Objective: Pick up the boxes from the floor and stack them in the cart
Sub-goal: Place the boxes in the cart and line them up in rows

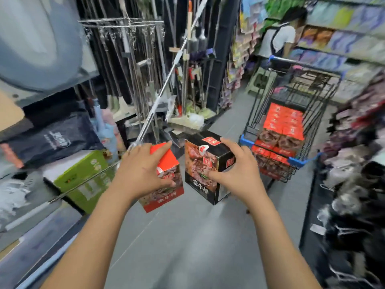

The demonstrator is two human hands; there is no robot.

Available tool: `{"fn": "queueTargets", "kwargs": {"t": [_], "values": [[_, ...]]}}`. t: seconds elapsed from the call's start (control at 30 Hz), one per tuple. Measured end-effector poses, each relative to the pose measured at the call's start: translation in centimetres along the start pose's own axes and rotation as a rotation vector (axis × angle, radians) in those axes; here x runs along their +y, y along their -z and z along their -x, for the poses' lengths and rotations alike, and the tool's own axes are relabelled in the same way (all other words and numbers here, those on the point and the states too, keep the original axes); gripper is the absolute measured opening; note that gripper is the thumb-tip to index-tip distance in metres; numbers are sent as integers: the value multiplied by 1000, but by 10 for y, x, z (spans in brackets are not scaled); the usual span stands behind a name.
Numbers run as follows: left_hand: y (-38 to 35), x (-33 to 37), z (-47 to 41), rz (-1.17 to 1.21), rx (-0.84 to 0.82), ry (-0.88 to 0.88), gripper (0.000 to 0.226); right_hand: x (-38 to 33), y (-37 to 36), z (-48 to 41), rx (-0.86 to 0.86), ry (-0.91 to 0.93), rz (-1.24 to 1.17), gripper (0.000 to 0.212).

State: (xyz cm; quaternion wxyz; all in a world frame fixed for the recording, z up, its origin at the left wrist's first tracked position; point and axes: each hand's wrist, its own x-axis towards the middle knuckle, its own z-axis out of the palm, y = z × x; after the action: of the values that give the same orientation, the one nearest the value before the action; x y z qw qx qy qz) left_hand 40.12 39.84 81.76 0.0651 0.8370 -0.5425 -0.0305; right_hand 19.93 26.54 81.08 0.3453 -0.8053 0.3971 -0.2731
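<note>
– In the aisle, a little short of the cart (pixel 246 140), that person has a box in each hand. See it?

– I do. The left hand (pixel 141 170) holds the red box (pixel 166 197), fingers (pixel 162 146) spread over its top and the thumb pressed to the near face. The right hand (pixel 239 170) grips the black box (pixel 200 163) by an upper corner, clamped over the top edge.

– Why one each?

– They look small enough for a single grasp, so I'd guess two go per trip. Both seem clear of the floor (pixel 198 236). The red one hangs tilted because it's held from above, not from underneath.

– And the cart?

– Ahead and to the right, well apart from the hands. Red boxes (pixel 283 122) are already stacked in it, packed flat in rows at the near end.

– So what's next?

– Carry them over, I'd say, and set them square on that stack. The tilted one would need levelling first, or it could slide off its neighbours.

– Anything in the way?

– The mop rack (pixel 187 90) stands to the left with a green carton (pixel 83 174) nearer us, and another shopper (pixel 279 40) is at the shelves beyond the cart. As far as I can judge, none of them lies between the hands and the cart.
</note>
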Motion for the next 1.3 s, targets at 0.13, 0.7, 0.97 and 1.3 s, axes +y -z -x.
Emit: {"fn": "queueTargets", "kwargs": {"t": [0.13,0.7,0.97,1.3], "values": [[-5,54,-57,48,-33,-115,106,45,44,-20,112,-92,35,83],[-80,227,-362,-32,-97,-595,103,225,150,-179,412,-425,113,83],[-121,306,-460,-42,-138,-747,105,298,182,-208,614,-577,-54,84],[-201,385,-542,-45,-147,-791,106,412,246,-277,479,-560,13,84]]}}
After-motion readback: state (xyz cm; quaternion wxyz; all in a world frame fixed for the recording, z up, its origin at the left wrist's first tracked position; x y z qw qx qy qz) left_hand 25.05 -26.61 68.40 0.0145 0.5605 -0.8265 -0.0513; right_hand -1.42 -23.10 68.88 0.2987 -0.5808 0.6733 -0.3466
